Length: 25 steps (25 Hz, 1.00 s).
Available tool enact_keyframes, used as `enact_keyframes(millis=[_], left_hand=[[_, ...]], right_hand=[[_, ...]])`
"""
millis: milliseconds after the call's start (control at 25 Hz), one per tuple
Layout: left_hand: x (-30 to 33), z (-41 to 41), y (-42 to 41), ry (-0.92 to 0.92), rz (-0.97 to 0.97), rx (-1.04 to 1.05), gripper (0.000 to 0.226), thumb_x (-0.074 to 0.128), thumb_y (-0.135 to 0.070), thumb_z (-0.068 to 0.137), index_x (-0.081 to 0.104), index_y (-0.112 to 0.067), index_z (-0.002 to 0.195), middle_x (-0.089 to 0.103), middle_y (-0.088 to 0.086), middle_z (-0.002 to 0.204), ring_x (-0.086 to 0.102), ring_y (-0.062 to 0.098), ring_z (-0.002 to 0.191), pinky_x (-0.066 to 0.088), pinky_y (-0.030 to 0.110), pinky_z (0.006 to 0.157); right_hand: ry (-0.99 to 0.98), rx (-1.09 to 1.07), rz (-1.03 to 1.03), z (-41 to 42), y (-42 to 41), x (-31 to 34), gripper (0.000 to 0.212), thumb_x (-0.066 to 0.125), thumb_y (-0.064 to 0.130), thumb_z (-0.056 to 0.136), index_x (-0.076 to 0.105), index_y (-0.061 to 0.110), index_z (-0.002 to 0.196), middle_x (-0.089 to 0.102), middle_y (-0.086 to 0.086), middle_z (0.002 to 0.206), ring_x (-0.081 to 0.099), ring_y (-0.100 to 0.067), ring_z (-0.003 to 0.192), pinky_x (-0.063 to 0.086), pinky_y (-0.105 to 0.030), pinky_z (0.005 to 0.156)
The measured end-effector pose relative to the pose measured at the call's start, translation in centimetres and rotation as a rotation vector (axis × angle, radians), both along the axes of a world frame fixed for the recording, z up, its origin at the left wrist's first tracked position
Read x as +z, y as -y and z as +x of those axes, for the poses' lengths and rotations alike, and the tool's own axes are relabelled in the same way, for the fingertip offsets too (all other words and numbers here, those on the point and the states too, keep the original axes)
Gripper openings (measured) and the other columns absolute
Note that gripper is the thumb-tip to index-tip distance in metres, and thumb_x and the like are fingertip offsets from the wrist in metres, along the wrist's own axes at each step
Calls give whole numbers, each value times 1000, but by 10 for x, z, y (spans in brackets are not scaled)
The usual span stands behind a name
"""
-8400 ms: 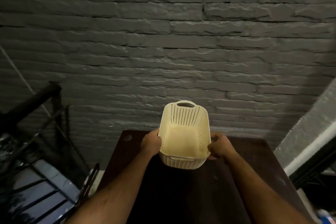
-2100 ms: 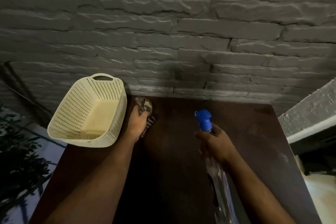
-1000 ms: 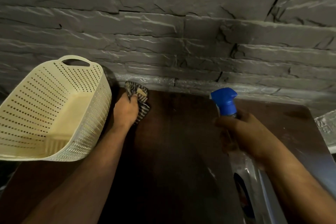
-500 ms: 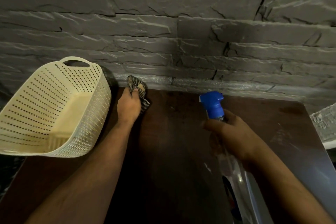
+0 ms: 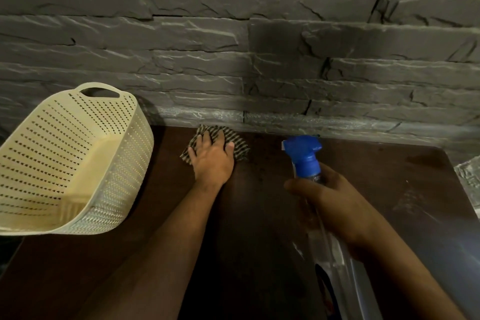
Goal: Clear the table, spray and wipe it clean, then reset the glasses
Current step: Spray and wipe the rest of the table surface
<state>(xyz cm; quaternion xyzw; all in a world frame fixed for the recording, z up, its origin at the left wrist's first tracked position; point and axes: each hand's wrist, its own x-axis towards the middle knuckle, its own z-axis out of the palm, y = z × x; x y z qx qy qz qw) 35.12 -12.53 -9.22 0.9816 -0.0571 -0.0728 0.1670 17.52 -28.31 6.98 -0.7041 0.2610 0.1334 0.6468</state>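
A dark brown table runs up to a grey stone wall. My left hand lies flat, fingers spread, pressing a striped cloth onto the table's far edge by the wall. My right hand grips a clear spray bottle with a blue trigger head, held above the table's right half, nozzle pointing left toward the cloth. No glasses are in view.
A cream perforated plastic basket stands empty on the table's left side, overhanging its left edge. The grey stone wall borders the far edge. A pale ledge shows at the right.
My left hand slid right along the far edge and flattened the bunched cloth under a spread palm. My right hand with the spray bottle stayed over the table's right half.
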Motion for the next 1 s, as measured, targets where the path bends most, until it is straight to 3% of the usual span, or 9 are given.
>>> enact_keyframes(millis=[120, 320, 400, 520, 640, 720, 800, 920, 1000], left_hand=[[2, -4, 29, 25, 35, 80, 54, 32, -39, 102, 28, -19, 152, 18, 9, 161, 8, 26, 150, 4, 52, 119], [-6, -76, -11, 117, 72, -296, 50, 29, -39, 102, 25, -31, 151, 18, -3, 161, 6, 15, 149, 2, 42, 120], [-13, -55, -24, 121, 129, -154, 53, 29, -41, 101, 23, -27, 152, 18, 3, 161, 9, 20, 149, 6, 46, 121], [-2, -3, 19, 18, 169, 70, 58, 31, -42, 101, 19, -19, 153, 15, 13, 161, 8, 31, 148, 7, 52, 120], [7, -31, 56, 3, 123, -104, 57, 30, -41, 102, 17, -20, 153, 12, 11, 162, 5, 28, 149, 6, 48, 121], [2, -81, 27, 53, 90, -294, 54, 29, -40, 102, 19, -26, 153, 13, 3, 162, 4, 20, 150, 5, 44, 122], [-3, -80, -1, 77, 108, -266, 54, 28, -41, 102, 18, -29, 153, 13, -1, 163, 3, 17, 150, 3, 43, 122], [-1, -20, 28, 21, 127, -57, 55, 30, -41, 102, 19, -25, 153, 14, 5, 162, 5, 25, 149, 6, 48, 121], [8, -22, 63, 16, 133, -155, 55, 33, -38, 101, 21, -24, 153, 16, 7, 161, 9, 27, 149, 7, 49, 121]], right_hand=[[11, 6, 31, 2, -1, -2, 26, 67, 25, 81, 56, 22, 104, 58, -6, 67, 56, -18, 55, 51, -33, 56], [22, 11, 42, -3, 7, 0, 24, 67, 25, 80, 57, 22, 102, 58, -4, 65, 56, -18, 55, 51, -34, 59], [26, -9, 70, -7, 13, 1, 25, 67, 22, 80, 56, 19, 102, 56, -5, 64, 55, -20, 54, 51, -34, 57], [44, -19, 38, -10, 18, -1, 24, 67, 21, 81, 56, 17, 102, 56, -6, 62, 54, -21, 53, 50, -36, 56], [51, -25, 56, -14, 18, -4, 24, 66, 20, 81, 56, 15, 102, 55, -8, 64, 54, -23, 53, 49, -36, 55], [50, -28, 102, -18, 17, -2, 22, 65, 16, 82, 57, 14, 102, 54, -8, 65, 53, -21, 53, 50, -33, 52], [45, -34, 131, -25, 19, -2, 23, 66, 14, 81, 57, 13, 102, 52, -9, 64, 51, -22, 54, 50, -32, 52], [56, -34, 128, -28, 19, -7, 24, 68, 16, 80, 56, 13, 101, 51, -7, 62, 50, -22, 55, 49, -34, 54], [58, -45, 135, -29, 19, -9, 25, 68, 16, 79, 56, 12, 101, 51, -7, 63, 50, -24, 55, 49, -33, 53]])
